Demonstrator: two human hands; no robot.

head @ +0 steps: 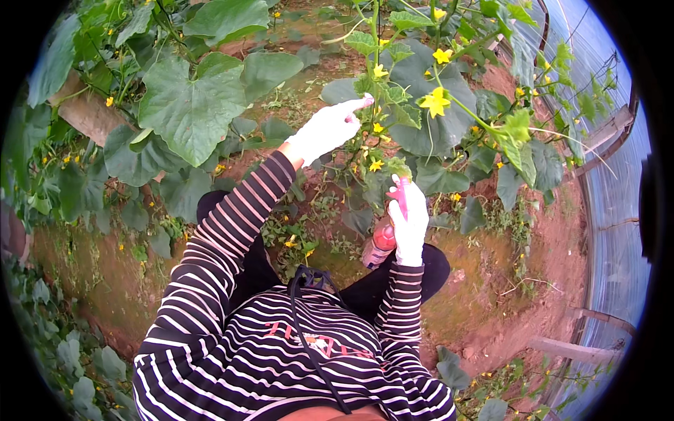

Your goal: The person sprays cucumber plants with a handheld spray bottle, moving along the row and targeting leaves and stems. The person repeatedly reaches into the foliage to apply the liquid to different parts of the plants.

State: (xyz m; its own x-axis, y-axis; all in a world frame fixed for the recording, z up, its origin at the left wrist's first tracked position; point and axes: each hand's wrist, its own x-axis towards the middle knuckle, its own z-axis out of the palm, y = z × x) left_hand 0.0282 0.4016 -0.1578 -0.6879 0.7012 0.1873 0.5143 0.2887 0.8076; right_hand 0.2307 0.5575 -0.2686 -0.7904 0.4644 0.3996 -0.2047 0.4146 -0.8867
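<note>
My left hand (329, 129), in a white glove with the fingertips bare or stained pink, reaches up to a flowering vine (392, 94). Its index finger points at or touches the stem; whether it pinches anything cannot be told. My right hand (412, 223), also in a white glove, grips the pink head of a spray bottle (384, 237) holding red-pink liquid. The nozzle is close to the vine's lower leaves. A large yellow flower (435, 102) hangs right of my left hand, with smaller yellow flowers (376, 166) lower on the plant.
Broad green leaves (192, 102) crowd the left side, near a wooden board (92, 108). More vines stand at the far right, beside clear plastic sheeting (618, 210) on a curved frame. Reddish soil (489, 326) with low weeds lies around my bent knees.
</note>
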